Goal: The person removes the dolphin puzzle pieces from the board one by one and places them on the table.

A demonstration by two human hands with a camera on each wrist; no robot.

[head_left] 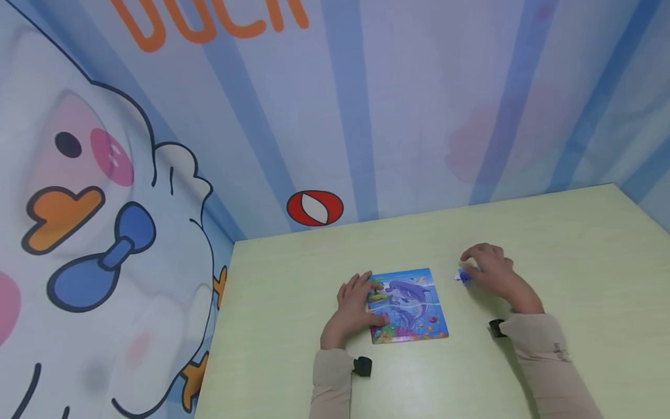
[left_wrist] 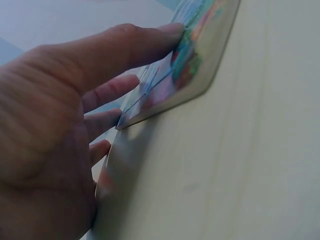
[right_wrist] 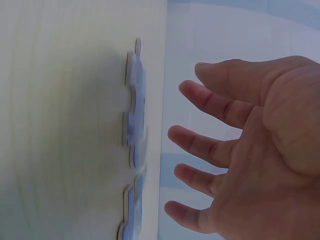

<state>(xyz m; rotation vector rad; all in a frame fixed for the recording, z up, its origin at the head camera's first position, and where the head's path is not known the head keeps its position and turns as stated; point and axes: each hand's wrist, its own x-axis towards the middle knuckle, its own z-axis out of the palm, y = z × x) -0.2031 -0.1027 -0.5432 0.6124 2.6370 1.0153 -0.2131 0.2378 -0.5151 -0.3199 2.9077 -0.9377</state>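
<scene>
A square dolphin jigsaw puzzle point(head_left: 408, 305) lies flat on the table, its picture showing purple dolphins over a coral floor. My left hand point(head_left: 356, 305) rests on its left side, fingers spread, the thumb point(left_wrist: 150, 45) touching the top face near the front corner. Over to the right, my right hand point(head_left: 492, 270) hovers above loose blue jigsaw pieces point(head_left: 463, 276), which it partly hides in the head view. The right wrist view shows a standing-off gap between the slightly bent fingers point(right_wrist: 195, 140) and the pieces point(right_wrist: 134, 105); nothing is between thumb and fingers.
The pale table point(head_left: 282, 291) reaches back to a striped blue backdrop point(head_left: 408, 116) printed with a large duck point(head_left: 173, 279) on the left. A small black camera point(head_left: 363, 366) sits at the left wrist, another black camera point(head_left: 497, 329) at the right.
</scene>
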